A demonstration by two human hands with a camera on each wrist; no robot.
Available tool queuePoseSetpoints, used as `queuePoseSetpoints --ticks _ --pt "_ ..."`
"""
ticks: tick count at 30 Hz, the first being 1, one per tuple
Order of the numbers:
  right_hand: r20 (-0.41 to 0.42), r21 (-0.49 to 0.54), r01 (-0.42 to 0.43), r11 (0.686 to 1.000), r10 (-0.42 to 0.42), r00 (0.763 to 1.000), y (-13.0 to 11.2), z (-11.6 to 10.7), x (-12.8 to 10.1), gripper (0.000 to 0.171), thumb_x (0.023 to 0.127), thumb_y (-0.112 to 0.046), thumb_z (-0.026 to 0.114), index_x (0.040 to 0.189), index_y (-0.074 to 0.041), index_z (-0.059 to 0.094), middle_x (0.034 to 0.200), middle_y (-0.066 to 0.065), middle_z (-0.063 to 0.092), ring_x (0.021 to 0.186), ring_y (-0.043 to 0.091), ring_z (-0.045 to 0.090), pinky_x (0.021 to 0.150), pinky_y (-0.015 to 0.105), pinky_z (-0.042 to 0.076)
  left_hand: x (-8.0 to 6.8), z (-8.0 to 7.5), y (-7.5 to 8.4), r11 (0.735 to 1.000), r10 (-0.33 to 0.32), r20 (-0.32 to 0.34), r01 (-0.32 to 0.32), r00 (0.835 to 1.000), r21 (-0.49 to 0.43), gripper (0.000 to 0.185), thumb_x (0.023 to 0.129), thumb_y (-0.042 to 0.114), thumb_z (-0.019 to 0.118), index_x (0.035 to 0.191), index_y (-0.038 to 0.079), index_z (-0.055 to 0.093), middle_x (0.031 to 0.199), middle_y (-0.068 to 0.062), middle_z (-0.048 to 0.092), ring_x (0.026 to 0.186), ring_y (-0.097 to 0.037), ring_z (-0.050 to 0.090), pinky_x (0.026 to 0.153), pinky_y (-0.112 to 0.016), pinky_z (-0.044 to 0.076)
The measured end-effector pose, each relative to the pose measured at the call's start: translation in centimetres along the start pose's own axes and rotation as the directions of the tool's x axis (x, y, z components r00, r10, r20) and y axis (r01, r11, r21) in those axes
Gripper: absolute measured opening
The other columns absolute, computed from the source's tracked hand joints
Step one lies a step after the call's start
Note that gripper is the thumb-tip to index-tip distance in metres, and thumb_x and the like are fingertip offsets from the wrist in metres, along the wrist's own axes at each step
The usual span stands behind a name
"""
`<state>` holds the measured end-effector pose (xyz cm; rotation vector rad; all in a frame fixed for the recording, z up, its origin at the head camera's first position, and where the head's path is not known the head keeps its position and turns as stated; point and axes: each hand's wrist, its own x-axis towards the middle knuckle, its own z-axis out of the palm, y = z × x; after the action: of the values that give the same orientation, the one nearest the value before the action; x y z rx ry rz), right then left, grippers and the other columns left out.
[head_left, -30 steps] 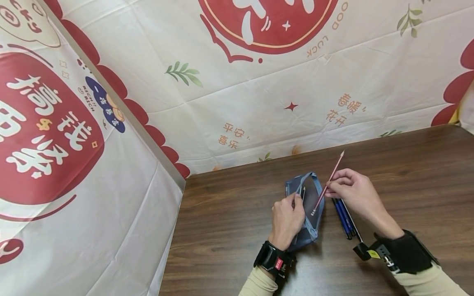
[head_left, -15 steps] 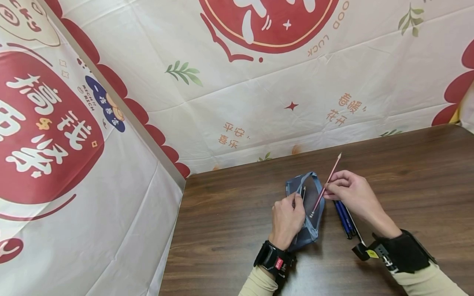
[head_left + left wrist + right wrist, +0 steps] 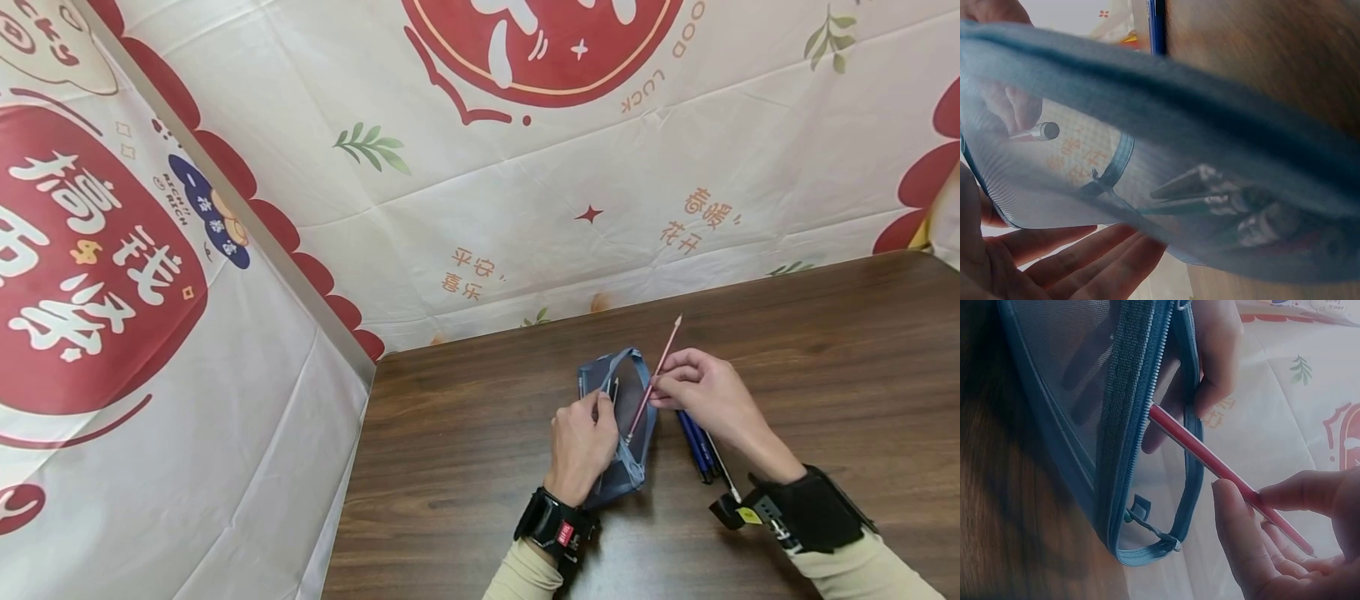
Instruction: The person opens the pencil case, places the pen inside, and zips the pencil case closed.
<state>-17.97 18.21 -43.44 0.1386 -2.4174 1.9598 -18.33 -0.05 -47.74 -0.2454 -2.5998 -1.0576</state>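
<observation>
A blue mesh zipper pencil pouch (image 3: 621,482) stands unzipped on the table. My left hand (image 3: 583,446) pinches one side of its mouth between thumb and fingers, with the other fingers spread behind the mesh in the left wrist view. My right hand (image 3: 708,398) pinches a red pencil (image 3: 1188,440) between thumb and fingertips. The pencil slants, its pointed end up and away, its ferrule end inside the pouch mouth. Through the mesh, several pencils (image 3: 1210,205) with metal ferrules show in the pouch.
Blue pens (image 3: 696,450) lie on the brown wooden table (image 3: 450,467) just right of the pouch, partly under my right hand. A printed white cloth (image 3: 480,192) hangs along the table's back edge, and another cloth (image 3: 247,433) covers the left side.
My right hand has moved slightly left and down with the red pencil, bringing its ferrule end deeper into the pouch mouth. The left hand and pouch have stayed in place.
</observation>
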Motion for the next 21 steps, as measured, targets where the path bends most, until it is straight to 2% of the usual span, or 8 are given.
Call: queuePoseSetpoints --ticks 9,21 --pt "0.020 -0.032 -0.032 0.999 0.033 0.999 0.31 0.20 0.10 0.026 0.096 -0.003 0.056 0.115 0.012 0.048 0.093 0.021 0.071 0.075 0.016 0.072 0.068 0.027 0.057 0.02 0.01 -0.06 1.000 0.012 -0.005 -0.012 1.000 0.004 0.040 0.099 0.028 0.050 0.060 0.024 0.048 0.059 0.004 0.057 0.064 -0.018 0.066 0.050 -0.025 0.039" --pt "0.055 -0.039 -0.052 0.998 0.054 0.997 0.40 0.56 0.28 0.028 0.093 0.000 0.056 0.116 0.014 0.048 0.091 0.019 0.072 0.072 0.016 0.072 0.067 0.027 0.057 0.05 0.03 -0.03 1.000 0.007 -0.012 -0.006 1.000 0.004 0.040 0.099 0.028 0.050 0.059 0.024 0.048 0.061 0.001 0.060 0.065 -0.020 0.067 0.051 -0.027 0.041"
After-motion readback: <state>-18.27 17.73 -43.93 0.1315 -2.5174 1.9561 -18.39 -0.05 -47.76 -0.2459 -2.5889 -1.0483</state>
